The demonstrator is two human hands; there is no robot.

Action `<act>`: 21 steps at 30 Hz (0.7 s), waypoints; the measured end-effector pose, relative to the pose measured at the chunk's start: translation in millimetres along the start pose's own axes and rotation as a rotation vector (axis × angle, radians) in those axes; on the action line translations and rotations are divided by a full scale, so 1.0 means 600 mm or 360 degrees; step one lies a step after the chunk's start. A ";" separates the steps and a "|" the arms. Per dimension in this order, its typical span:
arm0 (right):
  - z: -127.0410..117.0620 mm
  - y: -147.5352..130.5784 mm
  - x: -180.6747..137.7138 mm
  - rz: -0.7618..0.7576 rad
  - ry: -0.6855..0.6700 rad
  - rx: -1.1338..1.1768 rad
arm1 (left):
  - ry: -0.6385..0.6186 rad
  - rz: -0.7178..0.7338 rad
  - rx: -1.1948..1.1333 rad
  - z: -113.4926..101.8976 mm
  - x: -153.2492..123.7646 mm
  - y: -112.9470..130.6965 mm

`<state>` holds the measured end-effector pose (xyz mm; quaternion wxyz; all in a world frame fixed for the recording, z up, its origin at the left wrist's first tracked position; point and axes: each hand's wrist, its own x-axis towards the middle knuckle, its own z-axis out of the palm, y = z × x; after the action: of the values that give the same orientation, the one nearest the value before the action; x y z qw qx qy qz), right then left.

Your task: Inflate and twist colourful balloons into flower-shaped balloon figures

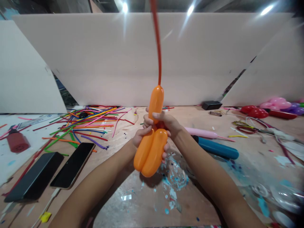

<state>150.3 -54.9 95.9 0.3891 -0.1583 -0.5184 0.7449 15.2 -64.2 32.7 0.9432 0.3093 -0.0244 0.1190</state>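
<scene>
An orange modelling balloon (152,155) is held up in the middle of the head view. Two long bubbles lie side by side in its lower part, and a single bubble rises above them, ending in a thin uninflated tail that points up. My left hand (142,133) is closed on the balloon at the pinched joint, thumb on the lower bubbles. My right hand (167,125) wraps the same joint from the other side, its thumb across the upper bubble and other fingers behind the lower pair. Some fingers of both hands are hidden behind the balloon.
A pile of uninflated balloons (95,122) lies at the left, near a phone (73,166) and a dark box (34,177). At right are a blue balloon pump (217,148), a pink balloon (201,133) and red balloons (254,111). White boards (133,60) stand behind.
</scene>
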 end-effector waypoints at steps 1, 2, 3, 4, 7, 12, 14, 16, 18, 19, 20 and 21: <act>0.000 -0.002 0.000 0.0019 0.0060 -0.0086 | 0.0026 0.0010 0.0019 0.003 0.000 0.002; -0.002 -0.003 0.000 0.0052 0.0105 -0.0170 | 0.0049 0.0018 0.0050 0.006 0.000 0.005; -0.004 -0.006 0.001 0.0070 0.0145 -0.0244 | 0.0074 0.0023 0.0087 0.008 -0.001 0.008; -0.008 -0.009 0.001 0.0063 0.0180 -0.0308 | 0.0107 0.0027 0.0125 0.010 -0.003 0.012; -0.022 -0.020 -0.002 -0.0159 0.0326 -0.0444 | 0.0243 0.0047 0.0276 0.010 -0.007 0.029; -0.035 -0.027 -0.008 -0.0416 0.0358 -0.0582 | 0.0641 0.0046 0.0635 0.007 -0.011 0.054; -0.035 -0.019 -0.006 -0.0466 0.0423 -0.0573 | 0.0861 0.0100 0.0833 0.008 -0.007 0.056; -0.032 -0.008 0.000 -0.0526 0.0495 -0.0630 | 0.1039 0.0224 0.1147 0.012 -0.001 0.053; -0.026 0.002 0.008 -0.0532 0.0602 -0.0742 | 0.1140 0.0318 0.1468 0.015 0.007 0.049; -0.023 0.005 0.011 -0.0529 0.0698 -0.0788 | 0.1169 0.0343 0.1584 0.016 0.010 0.047; -0.020 0.007 0.013 -0.0524 0.0803 -0.0819 | 0.1188 0.0362 0.1670 0.017 0.012 0.046; -0.016 0.007 0.014 -0.0516 0.0893 -0.0844 | 0.1197 0.0382 0.1732 0.018 0.013 0.045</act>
<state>149.4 -42.8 89.6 0.5732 -0.3663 -0.5843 0.4426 16.6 -47.7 57.8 0.5773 0.6734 0.3350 0.3179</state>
